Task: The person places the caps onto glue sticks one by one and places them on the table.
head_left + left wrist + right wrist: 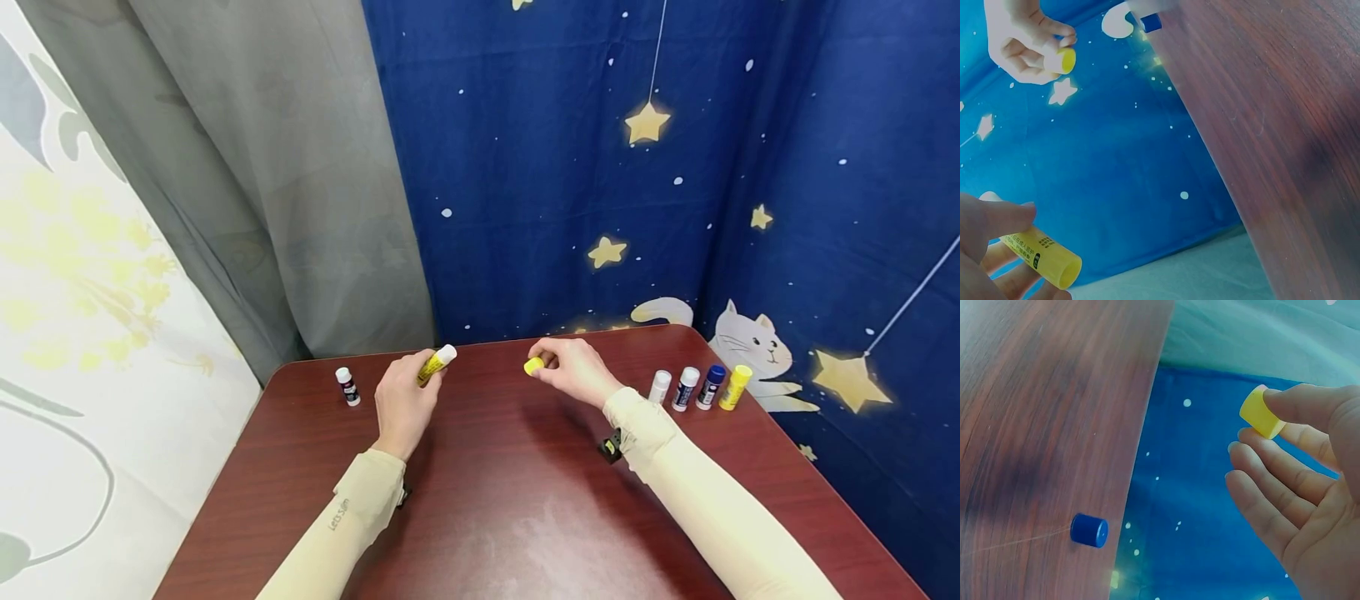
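My left hand (407, 396) holds a yellow glue stick (430, 367) with its bare white end tilted up to the right. In the left wrist view its yellow base (1071, 270) points down to the right, thumb and fingers around the barrel. My right hand (577, 369) pinches a yellow cap (534, 366) between thumb and index finger, apart from the glue stick. The right wrist view shows this yellow cap (1261, 412) at the thumb tip, with the other fingers (1272, 481) loosely bent below. Both hands are raised above the far half of the table.
A small dark-labelled glue stick (348, 387) with a white cap stands on the red-brown table (480, 500), left of my left hand. Several glue sticks stand in a row at the right, including a blue-capped one (711, 387) and a yellow one (735, 387). A short blue cylinder (1089, 530) sits near the table edge.
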